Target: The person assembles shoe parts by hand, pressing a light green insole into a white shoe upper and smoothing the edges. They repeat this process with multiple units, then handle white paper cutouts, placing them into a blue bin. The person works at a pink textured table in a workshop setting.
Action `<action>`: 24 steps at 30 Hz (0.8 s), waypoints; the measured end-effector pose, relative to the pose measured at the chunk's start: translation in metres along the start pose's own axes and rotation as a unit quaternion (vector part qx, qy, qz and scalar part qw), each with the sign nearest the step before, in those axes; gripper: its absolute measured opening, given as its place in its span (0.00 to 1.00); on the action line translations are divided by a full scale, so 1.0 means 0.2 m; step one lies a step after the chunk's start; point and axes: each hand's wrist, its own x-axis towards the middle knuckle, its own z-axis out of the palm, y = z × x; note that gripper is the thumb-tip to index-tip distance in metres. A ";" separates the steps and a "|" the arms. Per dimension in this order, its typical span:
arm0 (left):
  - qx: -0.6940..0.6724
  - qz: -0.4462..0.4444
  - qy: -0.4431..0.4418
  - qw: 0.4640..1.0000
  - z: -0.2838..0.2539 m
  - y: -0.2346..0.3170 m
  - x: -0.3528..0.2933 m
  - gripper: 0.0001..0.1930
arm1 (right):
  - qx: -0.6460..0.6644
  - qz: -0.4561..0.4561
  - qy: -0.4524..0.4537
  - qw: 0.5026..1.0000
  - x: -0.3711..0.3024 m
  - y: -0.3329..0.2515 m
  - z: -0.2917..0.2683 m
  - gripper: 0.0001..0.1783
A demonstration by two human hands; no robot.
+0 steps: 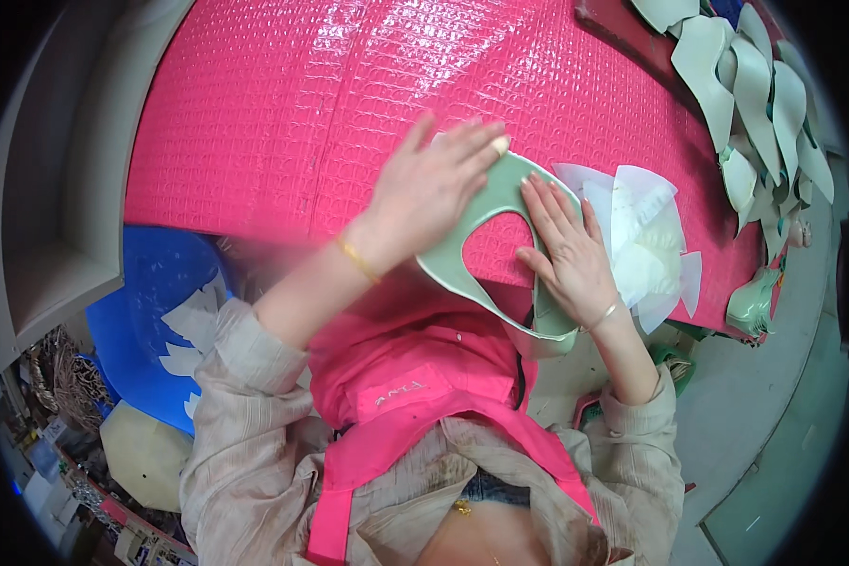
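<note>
Two bare hands press down on a pale green U-shaped shoe piece (pixel 486 203) that lies flat on the table (pixel 283 113), which is covered with a bright pink bubble-textured sheet. The left hand (pixel 429 184) lies spread over the upper left part of the green piece, fingers stretched out and apart, palm down on the material, gripping nothing; a thin gold bracelet (pixel 358 259) circles its wrist. The right hand (pixel 566 250) rests flat on the right arm of the piece, its fingers straight and close together, pointing up and to the left, likewise pinning it rather than closing around it; a slim bangle (pixel 606 313) sits at that wrist. The lower end of the green piece reaches past the near edge of the table toward the person's pink apron (pixel 415 396). Just beside the right hand, on its right, lies a loose heap of white cut pieces (pixel 646 236), touching the hand's outer side or nearly so. Well apart, along the far right edge of the table, many more pale green cut pieces (pixel 755 85) overlap in a long pile. Below the table on the left stands a blue bin (pixel 146 302) with several white scraps (pixel 193 325) in it.
</note>
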 end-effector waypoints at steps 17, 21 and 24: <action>-0.824 -0.153 0.152 0.524 -0.16 -0.26 -0.01 0.33 | 0.512 0.037 0.168 0.841 -0.24 -0.24 -0.35 0.26; -0.853 -0.059 0.019 0.518 -0.21 -0.13 -0.10 0.31 | 0.734 0.066 0.066 0.673 0.03 0.01 -0.23 0.25; -0.750 -0.274 0.105 0.593 -0.26 -0.08 -0.10 0.18 | 0.388 0.044 0.258 0.884 0.12 0.00 -0.21 0.21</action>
